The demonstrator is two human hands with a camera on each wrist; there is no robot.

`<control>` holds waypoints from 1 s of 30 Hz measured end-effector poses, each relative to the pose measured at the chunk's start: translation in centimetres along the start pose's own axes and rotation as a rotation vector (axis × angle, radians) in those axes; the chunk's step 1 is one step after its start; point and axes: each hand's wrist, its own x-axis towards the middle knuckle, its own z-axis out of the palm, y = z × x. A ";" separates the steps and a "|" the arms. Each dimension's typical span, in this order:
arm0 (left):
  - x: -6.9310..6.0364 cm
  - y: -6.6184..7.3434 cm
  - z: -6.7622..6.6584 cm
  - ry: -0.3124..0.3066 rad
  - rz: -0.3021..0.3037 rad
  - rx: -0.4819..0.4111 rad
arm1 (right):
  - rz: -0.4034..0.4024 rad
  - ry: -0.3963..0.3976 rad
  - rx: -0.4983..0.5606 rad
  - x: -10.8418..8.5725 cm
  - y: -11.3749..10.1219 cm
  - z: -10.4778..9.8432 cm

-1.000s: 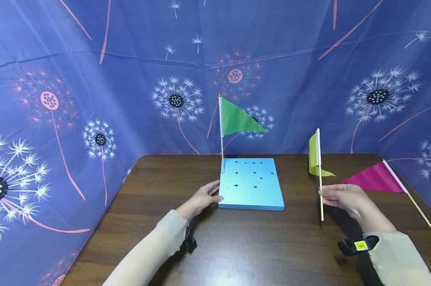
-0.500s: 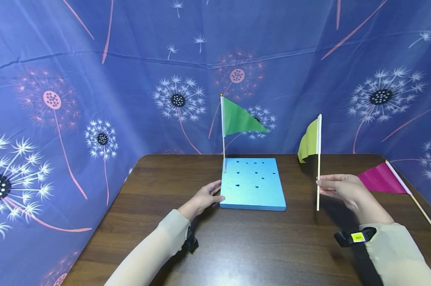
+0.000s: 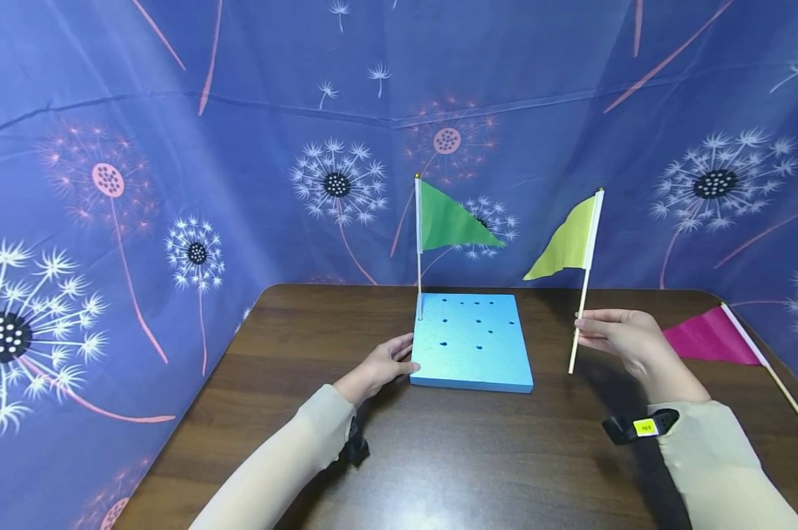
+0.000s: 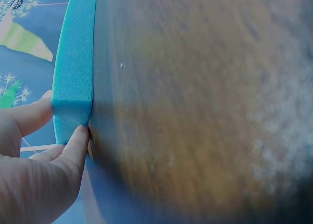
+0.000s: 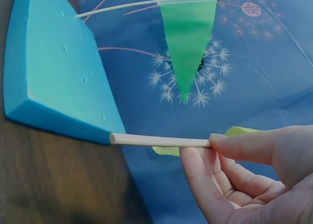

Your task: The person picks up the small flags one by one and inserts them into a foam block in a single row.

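A blue foam board with several small holes lies on the table. At its back left hole a green pennant flag stands upright. My left hand holds the board's near left corner, thumb on the top edge and fingers against the side. To the right of the board, my right hand pinches the wooden stick of a yellow pennant flag between thumb and fingers. That stick leans slightly right at the top, and its bare lower end hangs above the table.
A magenta pennant flag lies on the wooden table at the right, partly behind my right hand in the head view. A blue dandelion-print cloth hangs behind and along the sides.
My right hand has raised the yellow flag and carried it left, nearer the board. Its cloth has unfolded and now points left. My left hand stays at the board's corner.
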 end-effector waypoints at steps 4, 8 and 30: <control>0.1 0.1 0.0 0.000 -0.010 -0.002 | -0.066 0.021 -0.007 0.4 -0.4 0.6; 0.2 0.0 0.0 -0.002 -0.010 0.003 | -0.164 0.047 0.006 0.7 -0.6 1.3; 0.3 -0.2 -0.1 -0.005 0.003 -0.001 | -0.274 0.142 -0.151 2.0 -1.5 4.4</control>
